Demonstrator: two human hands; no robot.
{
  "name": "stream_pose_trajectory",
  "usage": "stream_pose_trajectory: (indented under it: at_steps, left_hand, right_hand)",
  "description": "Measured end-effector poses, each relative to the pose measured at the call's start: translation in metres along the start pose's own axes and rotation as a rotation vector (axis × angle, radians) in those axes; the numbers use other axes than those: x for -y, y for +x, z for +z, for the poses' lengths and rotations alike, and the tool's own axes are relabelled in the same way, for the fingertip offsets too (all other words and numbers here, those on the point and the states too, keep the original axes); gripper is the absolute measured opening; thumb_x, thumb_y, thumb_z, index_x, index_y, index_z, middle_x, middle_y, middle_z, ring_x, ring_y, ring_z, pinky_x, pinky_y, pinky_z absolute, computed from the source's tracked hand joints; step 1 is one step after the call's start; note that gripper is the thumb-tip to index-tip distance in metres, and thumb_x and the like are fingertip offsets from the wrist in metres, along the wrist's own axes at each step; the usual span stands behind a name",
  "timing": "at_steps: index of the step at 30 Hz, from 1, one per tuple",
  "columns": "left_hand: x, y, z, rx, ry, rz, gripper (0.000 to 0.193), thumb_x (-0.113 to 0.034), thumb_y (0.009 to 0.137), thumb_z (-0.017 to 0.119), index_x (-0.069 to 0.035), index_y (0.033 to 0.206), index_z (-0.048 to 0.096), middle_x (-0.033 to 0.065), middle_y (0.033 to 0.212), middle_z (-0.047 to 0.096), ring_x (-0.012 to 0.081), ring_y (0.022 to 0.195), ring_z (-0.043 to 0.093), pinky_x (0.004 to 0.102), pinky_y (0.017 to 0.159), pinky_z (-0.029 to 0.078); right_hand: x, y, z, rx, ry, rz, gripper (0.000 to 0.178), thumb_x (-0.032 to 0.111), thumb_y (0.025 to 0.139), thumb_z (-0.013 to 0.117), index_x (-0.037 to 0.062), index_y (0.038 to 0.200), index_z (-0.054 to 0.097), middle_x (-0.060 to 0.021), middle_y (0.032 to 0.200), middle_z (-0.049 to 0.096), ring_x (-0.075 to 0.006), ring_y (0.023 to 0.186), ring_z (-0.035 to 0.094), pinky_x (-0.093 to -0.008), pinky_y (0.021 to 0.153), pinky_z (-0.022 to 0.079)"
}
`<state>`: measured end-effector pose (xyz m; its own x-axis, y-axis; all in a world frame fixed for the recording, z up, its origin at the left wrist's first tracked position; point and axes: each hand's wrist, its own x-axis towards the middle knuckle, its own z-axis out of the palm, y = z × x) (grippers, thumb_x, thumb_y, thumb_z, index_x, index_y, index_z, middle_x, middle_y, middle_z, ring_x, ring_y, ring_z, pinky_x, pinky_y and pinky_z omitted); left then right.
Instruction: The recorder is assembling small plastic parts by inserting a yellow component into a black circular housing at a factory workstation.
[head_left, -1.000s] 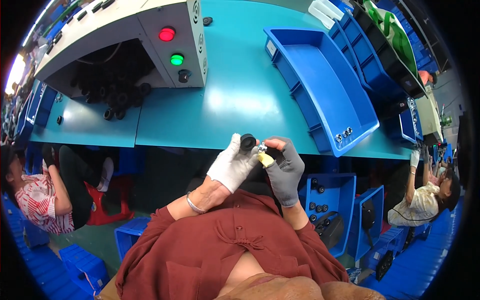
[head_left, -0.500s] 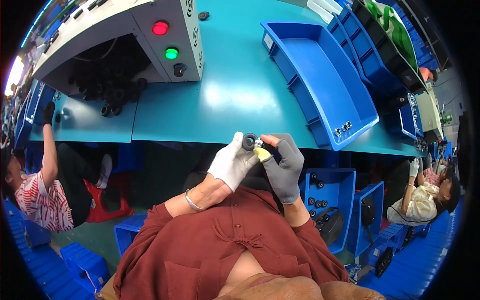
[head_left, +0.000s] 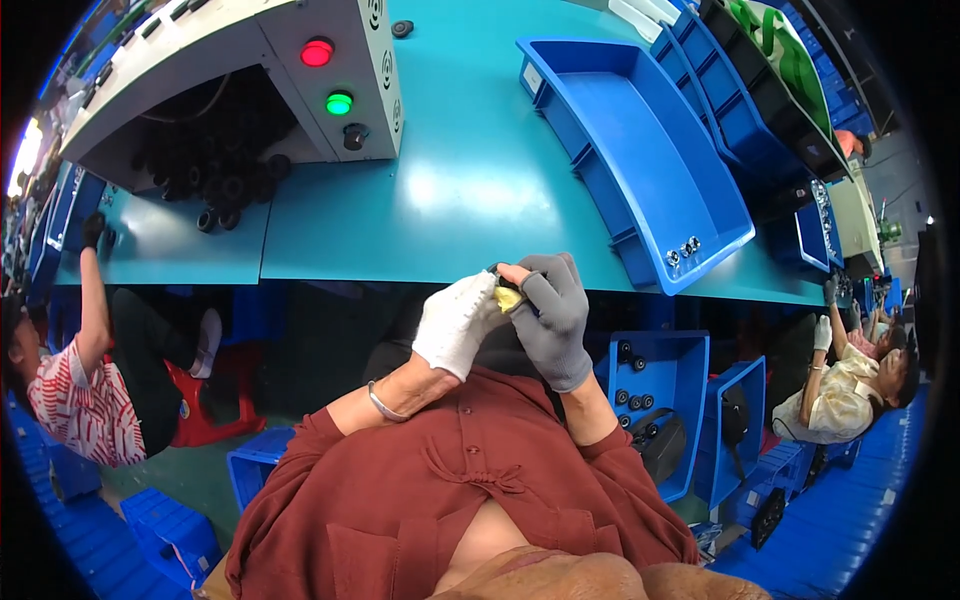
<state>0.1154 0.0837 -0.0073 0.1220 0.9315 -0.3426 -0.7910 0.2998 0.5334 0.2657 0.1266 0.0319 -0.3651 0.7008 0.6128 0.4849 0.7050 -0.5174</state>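
My left hand [head_left: 455, 325], in a white glove, is closed on a small black ring-shaped wheel [head_left: 494, 271] just in front of the bench edge. Most of the wheel is hidden by fingers. Against it presses my right hand [head_left: 555, 320], in a grey glove with a bare fingertip showing and a yellow covering [head_left: 508, 299] at the thumb. The small shiny metal part in the right fingers is now hidden between the hands. Similar shiny metal parts [head_left: 684, 252] lie in the near end of the blue tray [head_left: 640, 215] on the bench.
A white machine [head_left: 330, 60] with red and green lights stands at the back left, black wheels [head_left: 225, 185] piled at its opening. Blue bins [head_left: 700, 345] sit below the bench at right, one holding black wheels. Co-workers sit at left [head_left: 90, 400] and right [head_left: 840, 400].
My hands have drawn closer together. The right fingers have moved left onto the wheel, covering the metal part that showed between them, and the wheel has turned mostly out of sight.
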Motion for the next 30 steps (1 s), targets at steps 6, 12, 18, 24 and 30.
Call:
stream_pose_trajectory:
  at_steps: [6, 12, 18, 24, 30]
  left_hand:
    - [-0.005, 0.002, 0.002, 0.027, 0.056, -0.027, 0.027, -0.017, 0.099, 0.065, 0.001, 0.119, 0.062, 0.0081, 0.113, 0.065, 0.0169, 0.104, 0.063, 0.0328, 0.093, 0.052]
    - [-0.006, -0.007, 0.011, -0.025, 0.517, 0.15, 0.027, -0.005, 0.095, 0.065, 0.001, 0.121, 0.062, 0.0066, 0.108, 0.064, 0.013, 0.093, 0.062, 0.0271, 0.084, 0.052]
    - [-0.015, -0.016, 0.021, 0.078, 1.016, 0.867, 0.022, 0.011, 0.082, 0.067, 0.002, 0.102, 0.07, 0.0026, 0.088, 0.059, 0.0099, 0.079, 0.057, 0.0246, 0.072, 0.048]
    - [-0.012, -0.01, 0.021, -0.029, 0.783, 0.607, 0.019, 0.006, 0.087, 0.071, 0.001, 0.105, 0.072, 0.0053, 0.096, 0.065, 0.0113, 0.084, 0.064, 0.0252, 0.076, 0.052]
    - [-0.001, -0.002, 0.008, -0.066, 0.746, 0.473, 0.018, 0.004, 0.089, 0.069, 0.0, 0.108, 0.07, 0.0033, 0.096, 0.07, 0.009, 0.088, 0.066, 0.0237, 0.081, 0.053]
  right_hand:
    - [0.013, -0.009, -0.001, 0.051, 0.492, 0.476, 0.041, -0.003, 0.086, 0.069, -0.0013, 0.126, 0.061, -0.0087, 0.119, 0.056, -0.0139, 0.099, 0.061, -0.0246, 0.084, 0.052]
    - [0.014, -0.021, -0.003, -0.002, 0.595, 0.585, 0.028, -0.003, 0.087, 0.069, -0.0024, 0.115, 0.067, -0.0064, 0.109, 0.064, -0.0133, 0.096, 0.063, -0.0245, 0.083, 0.052]
    - [0.023, -0.029, 0.001, -0.115, 0.661, 0.529, 0.027, -0.006, 0.084, 0.073, -0.0029, 0.11, 0.069, -0.0072, 0.097, 0.066, -0.0124, 0.088, 0.063, -0.0237, 0.078, 0.05]
    - [0.026, -0.024, 0.011, -0.226, 0.403, 0.347, 0.028, -0.007, 0.082, 0.072, -0.0034, 0.11, 0.069, -0.0106, 0.094, 0.066, -0.0173, 0.081, 0.065, -0.026, 0.071, 0.052]
    - [0.023, -0.03, 0.012, -0.174, 0.084, 0.164, 0.033, -0.008, 0.08, 0.069, -0.0029, 0.113, 0.069, -0.015, 0.092, 0.065, -0.0261, 0.073, 0.063, -0.0328, 0.063, 0.05]
